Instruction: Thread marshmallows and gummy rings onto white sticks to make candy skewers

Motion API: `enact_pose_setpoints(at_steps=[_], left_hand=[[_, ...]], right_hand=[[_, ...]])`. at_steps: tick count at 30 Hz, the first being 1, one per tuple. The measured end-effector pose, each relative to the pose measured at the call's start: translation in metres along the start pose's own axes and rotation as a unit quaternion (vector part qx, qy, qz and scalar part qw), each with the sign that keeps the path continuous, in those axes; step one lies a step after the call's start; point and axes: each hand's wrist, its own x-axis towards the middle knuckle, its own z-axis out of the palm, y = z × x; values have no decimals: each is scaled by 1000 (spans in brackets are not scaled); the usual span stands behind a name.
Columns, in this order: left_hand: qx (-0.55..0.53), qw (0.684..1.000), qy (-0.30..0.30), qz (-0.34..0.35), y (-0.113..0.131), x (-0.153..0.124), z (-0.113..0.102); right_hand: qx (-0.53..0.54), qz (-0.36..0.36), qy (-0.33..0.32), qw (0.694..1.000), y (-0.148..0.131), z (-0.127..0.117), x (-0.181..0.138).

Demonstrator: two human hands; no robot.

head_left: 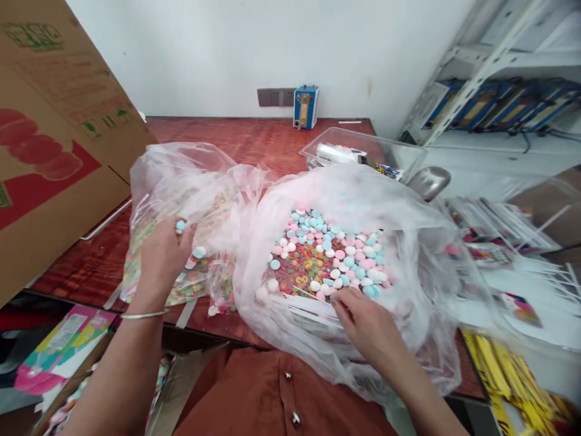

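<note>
A large clear plastic bag (pixel 408 242) lies open on the red wooden table (pixel 254 139), full of small packets of pink, blue and white candies (pixel 331 254). My right hand (pixel 365 324) reaches into its near side, fingers bent onto the packets' white edges. My left hand (pixel 163 257), with a thin bracelet on the wrist, rests inside a second crumpled clear bag (pixel 181 181) at the left. Its fingers are curled on candy packets (pixel 195 278) there, and a blue candy shows at the fingertips.
A big cardboard box (pixel 54 139) leans over the table's left side. At the back stand a blue device (pixel 305 106) by a wall socket and a clear plastic tray (pixel 363 148). Printed cards and sheets (pixel 499 242) cover the right; metal shelving (pixel 499 91) stands beyond.
</note>
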Motion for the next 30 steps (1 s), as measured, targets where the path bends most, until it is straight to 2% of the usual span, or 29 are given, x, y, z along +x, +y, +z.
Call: enact_pose_setpoints(at_steps=[1, 3, 5, 7, 11, 14, 17, 20, 23, 25, 26, 27, 28, 29, 30], left_hand=[[69, 997, -17, 13, -16, 1, 8], [133, 990, -44, 28, -37, -2, 23], [129, 991, -24, 29, -45, -8, 32], [103, 994, 29, 30, -45, -13, 32], [61, 990, 118, 44, -30, -21, 23], [36, 988, 131, 69, -18, -27, 22], [3, 986, 148, 81, -3, -33, 27], [-76, 978, 168, 101, 21, -43, 28], [-183, 959, 165, 138, 59, -60, 20], [-270, 949, 107, 125, 88, -74, 15], [-326, 939, 34, 103, 103, -81, 14], [-384, 917, -83, 72, 118, -88, 14], [-444, 868, -219, 40, 132, -94, 16], [-500, 788, -358, 7, 145, -98, 19], [-554, 694, -458, -34, 156, -102, 25]], right_hand=[[-24, -2, -1, 1000, -1, 9, -2], [-70, 1, 20, 997, -8, 25, -2], [-112, 0, 41, 993, -15, 38, 4], [-133, -7, 44, 990, -20, 47, 11], [-131, -16, 36, 991, -18, 51, 15], [-87, -20, 42, 995, -14, 49, 8], [-24, -18, 82, 996, -11, 46, -1], [-20, -22, 131, 991, -8, 46, -6], [-17, -32, 171, 985, -7, 42, -7], [8, -42, 211, 977, -10, 34, -8], [24, -53, 237, 970, -12, 27, -9], [42, -71, 264, 961, -15, 21, -10], [59, -98, 285, 952, -19, 15, -11], [77, -129, 300, 942, -22, 9, -12], [92, -161, 301, 935, -25, 6, -13]])
